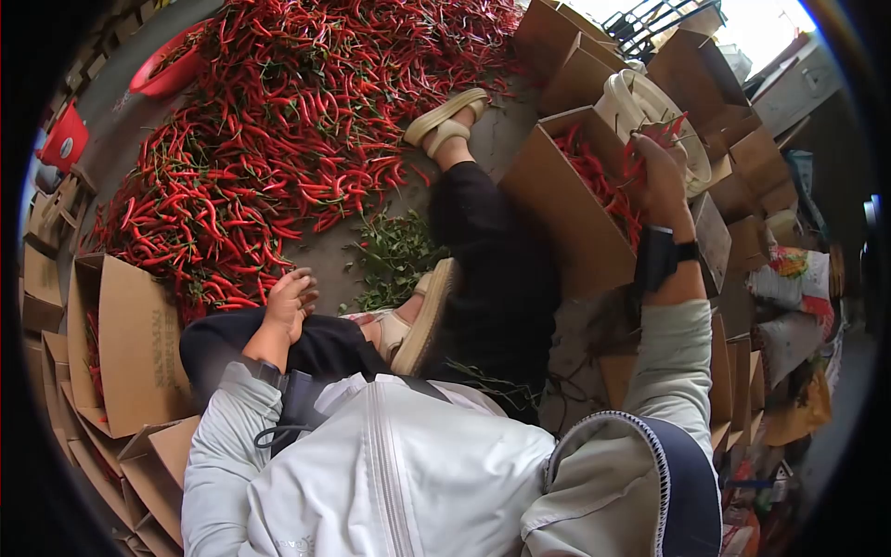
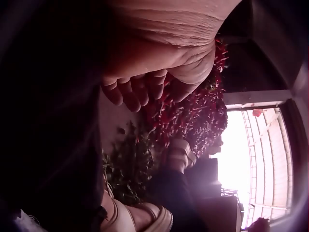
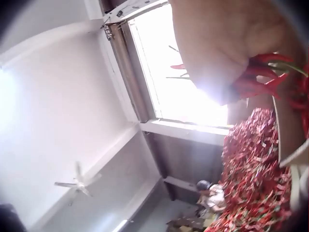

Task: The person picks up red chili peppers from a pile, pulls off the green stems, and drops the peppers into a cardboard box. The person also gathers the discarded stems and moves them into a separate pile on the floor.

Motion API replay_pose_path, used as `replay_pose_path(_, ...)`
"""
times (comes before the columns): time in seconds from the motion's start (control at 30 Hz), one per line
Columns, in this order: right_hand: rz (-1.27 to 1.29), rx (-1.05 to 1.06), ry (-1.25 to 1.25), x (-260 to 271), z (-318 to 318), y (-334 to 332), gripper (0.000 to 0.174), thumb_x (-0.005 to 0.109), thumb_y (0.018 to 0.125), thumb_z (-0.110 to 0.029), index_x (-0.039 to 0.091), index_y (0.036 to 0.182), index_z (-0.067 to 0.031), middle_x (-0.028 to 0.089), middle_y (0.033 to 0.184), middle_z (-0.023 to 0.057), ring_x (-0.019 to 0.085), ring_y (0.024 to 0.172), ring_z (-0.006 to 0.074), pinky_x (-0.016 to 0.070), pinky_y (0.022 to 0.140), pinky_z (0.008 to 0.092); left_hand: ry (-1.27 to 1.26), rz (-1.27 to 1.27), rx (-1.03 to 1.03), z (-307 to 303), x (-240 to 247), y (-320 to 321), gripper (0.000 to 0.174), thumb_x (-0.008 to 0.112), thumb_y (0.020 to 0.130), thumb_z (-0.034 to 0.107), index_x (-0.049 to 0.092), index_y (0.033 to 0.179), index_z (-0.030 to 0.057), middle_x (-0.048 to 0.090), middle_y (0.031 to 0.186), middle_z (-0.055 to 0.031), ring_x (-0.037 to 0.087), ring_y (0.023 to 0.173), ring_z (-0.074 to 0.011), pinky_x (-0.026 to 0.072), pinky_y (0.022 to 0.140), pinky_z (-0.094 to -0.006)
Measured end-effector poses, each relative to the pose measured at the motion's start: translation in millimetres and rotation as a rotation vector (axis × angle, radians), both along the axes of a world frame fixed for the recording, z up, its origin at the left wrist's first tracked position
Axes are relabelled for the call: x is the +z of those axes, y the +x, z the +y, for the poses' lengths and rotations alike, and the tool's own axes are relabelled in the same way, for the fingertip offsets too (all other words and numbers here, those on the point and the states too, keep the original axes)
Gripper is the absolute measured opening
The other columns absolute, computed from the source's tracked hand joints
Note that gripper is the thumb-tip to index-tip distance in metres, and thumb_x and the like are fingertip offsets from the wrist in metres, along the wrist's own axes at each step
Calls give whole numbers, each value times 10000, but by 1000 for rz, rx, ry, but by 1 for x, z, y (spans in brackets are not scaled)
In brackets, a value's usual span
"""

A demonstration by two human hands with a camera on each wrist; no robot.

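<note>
My right hand holds a few red chili peppers at the far side of a cardboard carton. More red chilies lie inside that carton. In the right wrist view, the held chilies show green stems and stick out from under the curled fingers. A cream plastic basket stands just beyond, overlapped by this hand. Over the left knee is my left hand, holding nothing, its fingers loosely bent. It is beside the near edge of a large chili pile. The left wrist view shows its fingers hanging relaxed.
Plucked green leaves and stems lie on the floor between my sandalled feet. A printed carton stands at the left, a red basin behind the pile. More cartons crowd the right. Another person is beyond the pile.
</note>
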State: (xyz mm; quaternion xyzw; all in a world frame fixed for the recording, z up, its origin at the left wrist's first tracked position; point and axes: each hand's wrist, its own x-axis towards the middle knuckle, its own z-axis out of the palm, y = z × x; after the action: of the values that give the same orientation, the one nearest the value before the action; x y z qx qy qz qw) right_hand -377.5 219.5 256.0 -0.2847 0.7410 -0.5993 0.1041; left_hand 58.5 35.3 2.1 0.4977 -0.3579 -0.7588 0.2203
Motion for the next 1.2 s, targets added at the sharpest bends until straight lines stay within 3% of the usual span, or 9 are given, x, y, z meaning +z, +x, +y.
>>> replay_pose_path(0.13, 341, -95, 306, -23, -9, -68, 193, 634, 711, -140, 575, 782, 30, 557, 669, 16, 519, 550, 107, 411, 494, 241, 7, 31, 18, 1, 2, -4, 307, 567, 802, 201, 521, 1099, 137, 582, 880, 33, 537, 727, -92, 379, 625, -247)
replay_pose_path(0.33, 418, -40, 487, -59, -18, -103, 484, 619, 696, -129, 500, 1130, 49, 612, 946, 146, 604, 816, 213, 491, 667, 299, -65, -16, -133, 3, 0, -5, 346, 567, 801, 168, 501, 1135, 108, 573, 899, 13, 528, 729, -89, 381, 624, -236)
replay_pose_path(0.43, 324, 105, 354, -67, -19, -110, 433, 589, 743, -77, 498, 1148, 43, 584, 1028, 137, 554, 945, 195, 442, 802, 279, -60, -17, -160, 2, -1, -7, 354, 566, 800, 178, 497, 1140, 107, 570, 908, 14, 528, 737, -88, 379, 630, -237)
replay_pose_path(0.6, -88, 306, 937, -48, -20, -63, 447, 597, 744, -44, 500, 1179, -22, 556, 1090, 122, 512, 1055, 211, 394, 910, 275, -84, -64, -224, 2, -1, -11, 363, 563, 798, 185, 494, 1145, 103, 564, 925, 12, 525, 749, -86, 378, 639, -239)
replay_pose_path(0.63, -87, 303, 940, -57, -13, -67, 447, 597, 744, -44, 500, 1179, -22, 556, 1090, 122, 512, 1055, 211, 394, 910, 275, -93, -67, -237, 2, 0, -10, 367, 564, 796, 188, 494, 1146, 101, 563, 929, 12, 524, 752, -86, 378, 641, -240)
replay_pose_path(0.7, 720, 531, 792, -77, -1, -76, 405, 551, 706, -69, 543, 1110, -44, 579, 990, 105, 570, 881, 209, 478, 759, 333, -97, -62, -240, 2, 1, -10, 371, 567, 795, 190, 493, 1148, 100, 563, 925, 11, 524, 752, -86, 378, 642, -239)
replay_pose_path(0.83, 215, 381, 1006, -43, 30, -48, 383, 587, 691, -74, 561, 1071, -36, 593, 933, 79, 578, 813, 170, 489, 617, 317, -123, -56, -253, 4, 3, -9, 381, 572, 792, 188, 493, 1153, 97, 566, 918, 4, 527, 754, -90, 380, 643, -238)
replay_pose_path(1.07, 84, 420, 1087, -27, 98, -53, 292, 620, 646, -57, 626, 937, -46, 638, 786, 67, 611, 739, 162, 491, 644, 306, -157, -84, -312, 7, 6, -13, 386, 572, 786, 166, 493, 1156, 86, 570, 897, -3, 533, 756, -95, 381, 649, -241)
replay_pose_path(1.2, 455, 483, 1214, -15, 91, -50, 251, 614, 625, -53, 642, 874, -43, 639, 775, 97, 619, 744, 168, 491, 658, 313, -163, -102, -321, 5, 3, -11, 393, 566, 790, 169, 482, 1167, 95, 573, 898, -5, 534, 768, -103, 385, 662, -254)
